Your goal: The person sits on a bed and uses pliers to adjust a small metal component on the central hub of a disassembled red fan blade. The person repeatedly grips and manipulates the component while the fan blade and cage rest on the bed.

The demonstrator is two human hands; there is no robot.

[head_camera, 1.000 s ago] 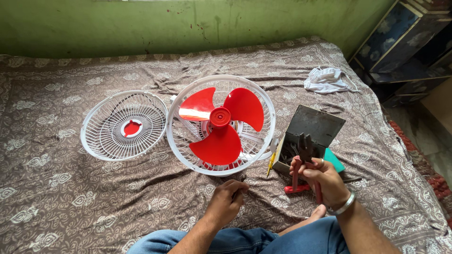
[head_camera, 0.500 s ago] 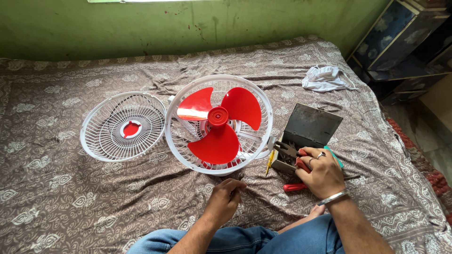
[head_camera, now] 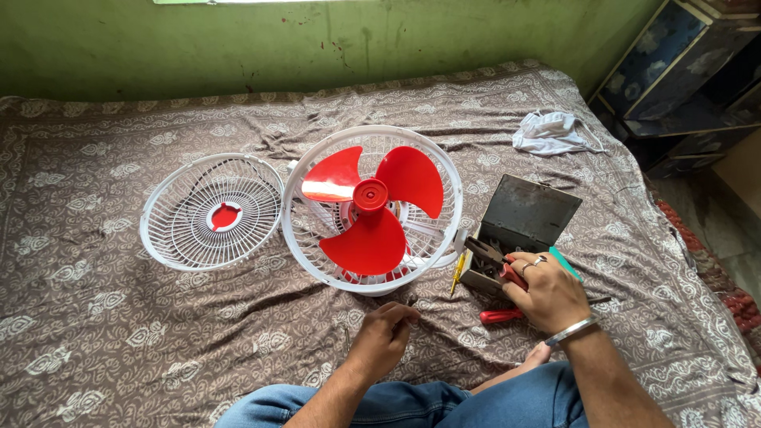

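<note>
My right hand (head_camera: 547, 292) is wrapped around the red-handled pliers (head_camera: 493, 260) right over the open metal toolbox (head_camera: 523, 215). My left hand (head_camera: 386, 333) pinches something tiny just below the fan (head_camera: 372, 208); can't tell what.

The single head camera looks steeply down, close over the bedspread (head_camera: 119, 357).

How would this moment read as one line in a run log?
right hand: grips red-handled pliers over open metal toolbox | left hand: pinches small dark part near fan | detached grille: beside fan
</note>
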